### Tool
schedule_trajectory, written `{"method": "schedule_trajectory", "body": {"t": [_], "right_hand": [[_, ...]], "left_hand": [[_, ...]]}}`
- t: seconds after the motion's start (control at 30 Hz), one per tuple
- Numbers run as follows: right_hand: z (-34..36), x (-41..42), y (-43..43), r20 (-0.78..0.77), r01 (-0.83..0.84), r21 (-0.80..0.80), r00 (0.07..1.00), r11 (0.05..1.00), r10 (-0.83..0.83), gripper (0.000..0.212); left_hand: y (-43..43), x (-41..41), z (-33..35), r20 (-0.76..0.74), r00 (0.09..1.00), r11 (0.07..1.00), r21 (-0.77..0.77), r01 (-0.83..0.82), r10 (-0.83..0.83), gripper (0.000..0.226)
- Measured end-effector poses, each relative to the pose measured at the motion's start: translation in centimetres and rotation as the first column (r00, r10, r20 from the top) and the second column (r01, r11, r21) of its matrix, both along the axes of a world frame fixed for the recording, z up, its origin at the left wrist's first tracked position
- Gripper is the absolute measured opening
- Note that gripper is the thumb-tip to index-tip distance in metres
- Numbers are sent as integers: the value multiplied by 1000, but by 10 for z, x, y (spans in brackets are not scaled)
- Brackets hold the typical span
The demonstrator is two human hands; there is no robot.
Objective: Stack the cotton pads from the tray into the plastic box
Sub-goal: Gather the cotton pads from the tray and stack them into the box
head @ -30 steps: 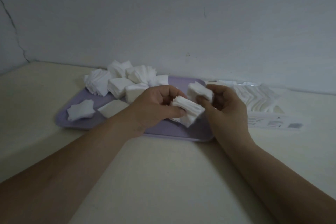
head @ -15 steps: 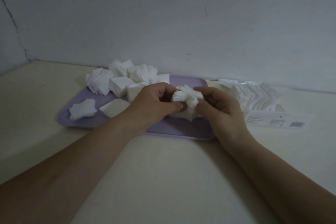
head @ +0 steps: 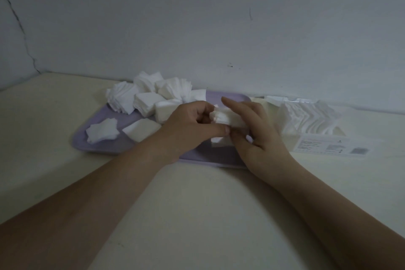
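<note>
Both forearms reach in from the near edge of the table, meeting over the right end of the purple tray. Left hand: fingers curled, thumb stretched out under a small stack of pads. Right hand: pinches the stack's other side, index finger raised straight. Stack held above the tray. Loose pads heaped at the tray's far left. Plastic box, part-filled, just right of the tray.

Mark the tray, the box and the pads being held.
tray (head: pixel 120 146), head view, bare purple floor near its front left edge.
box (head: pixel 324 146), head view, labelled front wall.
held pads (head: pixel 226 117), head view, white side of the stack.
</note>
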State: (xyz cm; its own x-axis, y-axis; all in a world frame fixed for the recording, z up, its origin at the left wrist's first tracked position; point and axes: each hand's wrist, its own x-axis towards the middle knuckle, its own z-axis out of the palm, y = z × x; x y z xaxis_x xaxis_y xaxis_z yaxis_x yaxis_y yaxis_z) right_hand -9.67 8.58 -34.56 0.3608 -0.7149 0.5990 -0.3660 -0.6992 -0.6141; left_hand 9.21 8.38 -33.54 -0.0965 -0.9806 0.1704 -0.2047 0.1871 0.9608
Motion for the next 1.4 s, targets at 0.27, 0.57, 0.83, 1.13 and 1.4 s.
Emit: {"method": "schedule_trajectory", "body": {"t": [0.27,0.57,0.83,1.13,1.4], "right_hand": [[-1,-5,-7,81,287,-7,955,958,-286,39],[-6,-14,-20,3,451,111,891,886,-454,39],[-8,-11,-14,-163,285,112,950,952,-265,55],[-1,-13,-15,-75,380,172,925,909,-372,44],[-2,-13,-13,-24,200,340,979,919,-205,58]], "left_hand": [[0,-8,1,18,983,976,-129,-176,180,30],[-6,-14,-19,652,730,915,-393,93,206,26],[-1,-3,2,616,786,996,-84,-6,56,30],[2,10,15,420,899,992,68,103,-122,23],[-1,5,1,64,996,998,22,66,-67,28]]}}
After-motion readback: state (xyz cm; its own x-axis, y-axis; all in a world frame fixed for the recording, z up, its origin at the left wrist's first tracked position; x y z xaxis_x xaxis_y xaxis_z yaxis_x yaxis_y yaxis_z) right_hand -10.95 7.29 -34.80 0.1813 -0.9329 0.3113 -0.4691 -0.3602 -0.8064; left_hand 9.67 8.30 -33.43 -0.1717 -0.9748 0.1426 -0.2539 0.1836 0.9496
